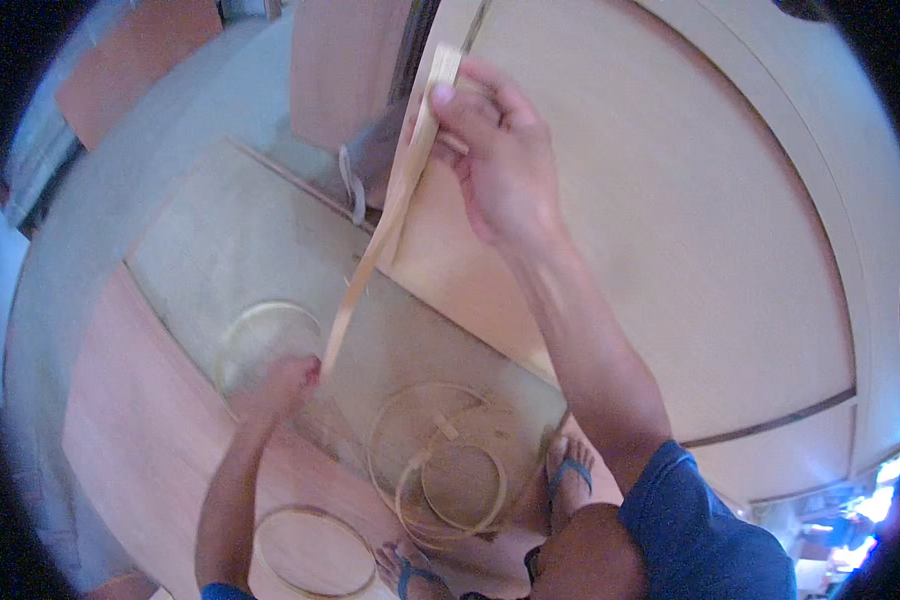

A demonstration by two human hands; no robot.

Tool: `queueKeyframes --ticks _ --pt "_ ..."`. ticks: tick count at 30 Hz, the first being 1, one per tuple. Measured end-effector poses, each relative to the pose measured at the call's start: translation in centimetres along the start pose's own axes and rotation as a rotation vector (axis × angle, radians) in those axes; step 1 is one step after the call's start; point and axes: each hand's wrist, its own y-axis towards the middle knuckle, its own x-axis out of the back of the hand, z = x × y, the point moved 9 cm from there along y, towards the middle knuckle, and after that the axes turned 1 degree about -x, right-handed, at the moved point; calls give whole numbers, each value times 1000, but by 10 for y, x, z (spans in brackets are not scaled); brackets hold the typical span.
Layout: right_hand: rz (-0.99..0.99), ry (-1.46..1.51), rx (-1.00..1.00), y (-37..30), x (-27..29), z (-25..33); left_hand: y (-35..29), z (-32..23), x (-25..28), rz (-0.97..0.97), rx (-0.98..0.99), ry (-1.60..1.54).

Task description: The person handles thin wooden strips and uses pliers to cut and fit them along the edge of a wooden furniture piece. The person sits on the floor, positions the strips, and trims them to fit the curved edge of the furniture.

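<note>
Workshop floor point(185, 150): nearest, a thin hoop point(315, 509) lies on a pinkish board point(135, 400). L hand point(290, 382), blurred, curls at lower end of a pale wood strip point(377, 240), grip unclear; strip slants btwn both hands, prob. best supported w/o twist or kinks. R hand point(505, 150) pinches its upper end, fingers closed, by a lg. panel point(690, 220).

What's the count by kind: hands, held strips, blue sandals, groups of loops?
Hands: 2, left hand and right hand
Held strips: 1, pale strip
Blue sandals: 2, left sandal and right sandal
Loop groups: 3, upper ring, central tangle, bottom ring
Total: 8
</note>
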Motion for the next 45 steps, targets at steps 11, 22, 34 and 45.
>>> queueKeyframes --ticks 11,22,34,45 --pt "50 203 17 18 16 7 -14 -68 14 -136 -110 240" --pt "248 368 -175 -5 5 18 -24 -255 285 -716 65 -403" --pt "455 401 135 -28 -28 55 -50 -368 310 -917 17 -534" --pt "532 260 -47 -43 3 74 -59 -328 328 -1149 -9 -703"
